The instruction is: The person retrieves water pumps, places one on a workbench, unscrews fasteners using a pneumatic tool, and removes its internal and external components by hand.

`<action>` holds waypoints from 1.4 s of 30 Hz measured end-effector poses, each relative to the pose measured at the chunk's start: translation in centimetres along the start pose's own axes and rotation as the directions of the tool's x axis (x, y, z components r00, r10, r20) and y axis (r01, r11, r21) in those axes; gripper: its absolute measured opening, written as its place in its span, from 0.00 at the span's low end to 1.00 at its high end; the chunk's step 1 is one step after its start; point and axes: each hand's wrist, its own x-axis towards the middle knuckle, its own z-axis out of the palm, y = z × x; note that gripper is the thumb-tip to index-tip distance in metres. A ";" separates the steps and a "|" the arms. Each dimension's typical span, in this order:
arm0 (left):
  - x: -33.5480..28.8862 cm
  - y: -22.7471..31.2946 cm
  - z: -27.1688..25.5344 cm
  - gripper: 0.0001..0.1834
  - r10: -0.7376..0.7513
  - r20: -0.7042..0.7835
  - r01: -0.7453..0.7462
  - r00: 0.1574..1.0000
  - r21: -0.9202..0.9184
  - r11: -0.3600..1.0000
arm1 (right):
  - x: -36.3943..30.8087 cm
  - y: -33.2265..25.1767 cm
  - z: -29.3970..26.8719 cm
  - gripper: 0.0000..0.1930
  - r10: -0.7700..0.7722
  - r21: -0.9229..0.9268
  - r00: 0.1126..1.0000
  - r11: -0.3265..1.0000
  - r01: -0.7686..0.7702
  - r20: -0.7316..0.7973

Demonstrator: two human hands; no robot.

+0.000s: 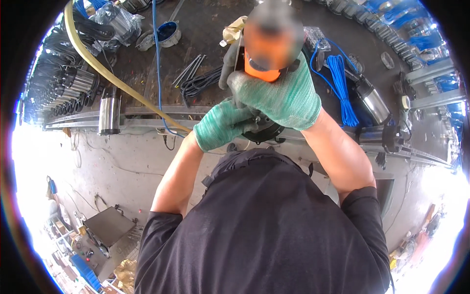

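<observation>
My right hand (281,95), in a green and grey work glove, is closed round an orange and black power tool (264,73). The tool's upper end is blurred, so its exact kind does not show. Just below and to the left, my left hand (220,125), gloved alike, has its fingers curled in under the right hand. What they grip is partly hidden. A black round part (264,132) with a flanged rim sits beneath both hands at the bench's near edge, touching or very close to the left fingertips.
On the dark workbench (142,78) lie a black cable coil (200,83), metal rods (188,71) and a blue cable bundle (340,90). Steel cylindrical pumps (110,112) stand at left, another (372,100) lies at right. A yellow hose (105,73) crosses the left side. An open tub (168,34) sits farther back.
</observation>
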 end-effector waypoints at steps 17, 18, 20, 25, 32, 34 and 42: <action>11.7 -4.0 -4.2 0.28 0.264 -0.093 -0.158 0.960 0.600 0.784 | 9.7 2.0 -8.6 0.09 -0.154 0.130 0.890 0.965 0.230 -0.429; 12.4 -4.9 -4.2 0.28 0.267 -0.088 -0.164 0.960 0.598 0.785 | 10.1 3.0 -9.3 0.09 -0.155 0.126 0.887 0.965 0.230 -0.435; 14.2 -6.7 -3.7 0.24 0.143 0.049 -0.145 0.988 0.577 0.804 | 10.9 5.1 -11.1 0.09 -0.035 0.022 0.912 0.999 0.048 -0.408; 16.9 -15.0 0.4 0.16 -0.137 0.216 0.045 0.967 0.384 0.922 | 11.3 14.3 -14.8 0.20 0.024 -0.402 0.945 0.901 -0.161 -0.325; 17.3 -24.1 4.2 0.21 -0.370 0.229 0.332 0.900 0.187 0.925 | 8.9 19.1 -15.7 0.20 0.238 -0.649 0.946 0.689 -0.323 -0.219; 16.6 -24.9 3.8 0.24 -0.340 0.236 0.286 0.910 0.236 0.929 | 7.9 20.5 -17.1 0.22 0.326 -0.690 0.920 0.614 -0.382 -0.219; 8.1 -22.1 -2.1 0.25 -0.324 -0.170 0.365 0.931 0.376 0.852 | 3.8 24.5 -23.5 0.25 0.496 -0.918 0.858 0.263 -0.297 -0.135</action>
